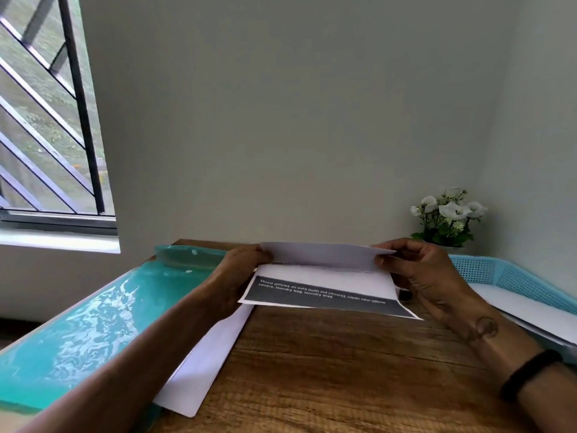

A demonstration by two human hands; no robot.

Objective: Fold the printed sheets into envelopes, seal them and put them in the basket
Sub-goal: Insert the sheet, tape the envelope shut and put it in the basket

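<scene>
Forearms frame the printed sheet (324,284), long axis left-right between your hands. Left hand (242,270) and right hand (415,270) each pinch an end of its folded-over top flap, equally near.

Printed sheet (324,287), white with a dark text band along the near edge, held above the table with its far part folded up and over. Blue perforated basket (512,276) at the right, white paper lying inside.

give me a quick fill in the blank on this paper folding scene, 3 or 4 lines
1. Both hands pinch the far edge of the printed sheet, the left hand and the ____ hand.
2. The basket is ____ in colour.
3. The table is made of ____.
4. The flowers are ____.

Missing words: right; blue; wood; white
</scene>
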